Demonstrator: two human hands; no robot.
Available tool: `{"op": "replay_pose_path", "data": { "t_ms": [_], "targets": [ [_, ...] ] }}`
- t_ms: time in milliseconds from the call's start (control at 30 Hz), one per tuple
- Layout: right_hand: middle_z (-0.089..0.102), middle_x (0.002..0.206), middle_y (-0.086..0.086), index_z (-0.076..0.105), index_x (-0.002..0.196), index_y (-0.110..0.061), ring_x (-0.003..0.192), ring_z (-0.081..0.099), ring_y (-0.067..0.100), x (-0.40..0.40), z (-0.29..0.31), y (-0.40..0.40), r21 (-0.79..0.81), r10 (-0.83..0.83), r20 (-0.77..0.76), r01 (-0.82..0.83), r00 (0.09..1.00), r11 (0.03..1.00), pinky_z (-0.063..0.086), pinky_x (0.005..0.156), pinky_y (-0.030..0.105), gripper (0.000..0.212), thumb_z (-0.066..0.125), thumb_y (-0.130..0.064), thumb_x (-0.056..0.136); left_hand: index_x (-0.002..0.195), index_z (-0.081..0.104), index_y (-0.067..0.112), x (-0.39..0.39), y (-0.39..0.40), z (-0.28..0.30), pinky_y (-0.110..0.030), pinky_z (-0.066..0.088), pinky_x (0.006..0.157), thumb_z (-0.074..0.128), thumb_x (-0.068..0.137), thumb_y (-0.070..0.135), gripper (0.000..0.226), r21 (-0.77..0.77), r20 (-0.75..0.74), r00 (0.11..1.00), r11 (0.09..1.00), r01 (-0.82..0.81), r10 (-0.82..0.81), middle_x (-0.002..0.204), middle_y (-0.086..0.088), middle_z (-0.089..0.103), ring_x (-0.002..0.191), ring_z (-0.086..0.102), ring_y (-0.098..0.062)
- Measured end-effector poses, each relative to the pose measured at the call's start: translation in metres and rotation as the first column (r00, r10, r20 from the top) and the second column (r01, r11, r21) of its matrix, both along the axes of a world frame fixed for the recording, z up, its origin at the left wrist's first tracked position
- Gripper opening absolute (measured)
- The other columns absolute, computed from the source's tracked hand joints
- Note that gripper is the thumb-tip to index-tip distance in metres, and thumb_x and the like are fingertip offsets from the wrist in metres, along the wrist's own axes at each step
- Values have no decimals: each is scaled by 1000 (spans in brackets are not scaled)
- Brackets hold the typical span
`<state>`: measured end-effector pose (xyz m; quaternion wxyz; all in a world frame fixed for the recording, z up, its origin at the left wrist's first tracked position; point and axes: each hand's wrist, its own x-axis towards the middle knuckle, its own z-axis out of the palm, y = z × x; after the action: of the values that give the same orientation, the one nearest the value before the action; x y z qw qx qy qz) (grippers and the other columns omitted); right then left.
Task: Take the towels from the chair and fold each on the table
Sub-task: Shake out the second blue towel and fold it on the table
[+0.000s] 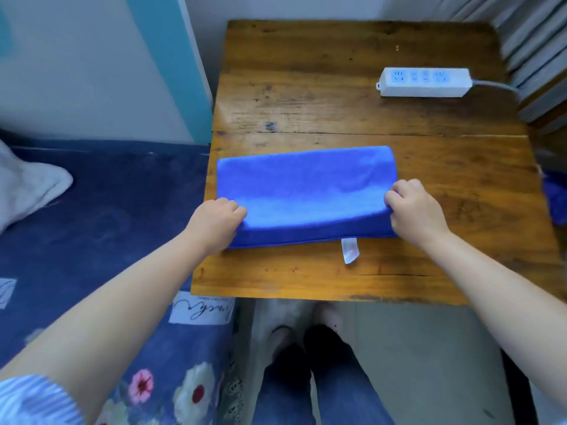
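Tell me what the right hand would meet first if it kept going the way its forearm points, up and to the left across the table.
Probably only the blue towel that the right hand already grips; past it, bare wooden table. The power strip sits off to the right.

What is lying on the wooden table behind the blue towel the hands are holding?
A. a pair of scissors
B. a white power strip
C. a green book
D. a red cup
B: a white power strip with a grey cord lies on the far right part of the brown wooden table, beyond the blue cloth towel.
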<state>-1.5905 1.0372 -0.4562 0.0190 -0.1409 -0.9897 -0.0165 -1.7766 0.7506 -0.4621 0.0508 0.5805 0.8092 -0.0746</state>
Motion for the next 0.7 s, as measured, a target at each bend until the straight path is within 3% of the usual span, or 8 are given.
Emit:
{"op": "replay_pose_path", "data": {
  "t_ms": [67, 133, 167, 333, 433, 500, 633, 700],
  "targets": [
    [54, 56, 19, 55, 54, 4, 48, 52, 33, 7, -4, -5, 55, 20, 26, -21, 999, 998, 28, 43, 22, 33, 71, 22, 32, 71, 62, 4, 9, 2, 4, -25, 27, 45, 85, 47, 4, 33, -113, -57, 998, 993, -39, 32, 64, -9, 61, 57, 61, -26],
    [53, 53, 17, 56, 54, 2, 46, 51, 32, 13, -7, -7, 87, 26, 38, -29, 999, 996, 26, 45, 23, 33, 73, 20, 33, 105, 56, 6, 14, -1, -5, -28, 26, 61, 55, 85, 5, 21, -244, -74, 988, 959, -147, 133, 101, -9, 61, 95, 58, -27],
    [53, 52, 16, 56, 54, 1, 45, 51, 32, 16, -8, -8, 102, 29, 37, -33, 999, 994, 25, 46, 24, 32, 73, 19, 33, 112, 52, 7, 16, -2, -2, -28, 25, 62, 46, 90, 5, 23, -322, -56, 979, 925, -202, 194, 109, -9, 58, 102, 54, -27],
    [51, 49, 15, 54, 52, 0, 44, 50, 31, 25, -11, -8, 127, 46, -5, -45, 999, 991, 20, 52, 23, 32, 72, 18, 34, 94, 60, 3, 24, -5, -2, -32, 35, 57, 66, 75, 3, 19, -198, -104, 989, 973, -120, 101, 90, -12, 63, 84, 61, -30],
    [49, 49, 13, 51, 51, -3, 43, 49, 30, 27, -17, -9, 142, 78, 2, -77, 997, 987, 21, 51, 23, 35, 72, 17, 31, 115, 49, 10, 30, -4, -7, -29, 38, 74, 42, 91, 8, 24, -410, -66, 985, 896, -172, 159, 113, -5, 55, 107, 52, -24],
    [48, 48, 12, 50, 51, -4, 42, 48, 29, 29, -21, -11, 137, 81, 39, -85, 996, 987, 21, 51, 23, 36, 72, 16, 31, 118, 46, 12, 33, -4, -15, -29, 40, 81, 38, 93, 9, 27, -428, -45, 979, 882, -199, 199, 117, -5, 53, 110, 50, -23],
    [47, 48, 11, 48, 50, -6, 42, 47, 28, 31, -33, -15, 153, 84, 40, -89, 996, 984, 20, 50, 23, 26, 61, 15, 42, 119, 46, 12, 38, -3, -16, -30, 40, 81, 37, 92, 9, 28, -456, -44, 979, 868, -198, 200, 119, -5, 51, 112, 49, -24],
    [47, 47, 10, 48, 51, -7, 41, 47, 27, 32, -40, -16, 187, 99, -15, -94, 995, 978, 19, 49, 23, 15, 47, 8, 52, 115, 50, 11, 39, -2, -17, -30, 39, 72, 42, 91, 9, 26, -441, -50, 977, 874, -207, 206, 115, -6, 54, 108, 51, -25]
  ]
}}
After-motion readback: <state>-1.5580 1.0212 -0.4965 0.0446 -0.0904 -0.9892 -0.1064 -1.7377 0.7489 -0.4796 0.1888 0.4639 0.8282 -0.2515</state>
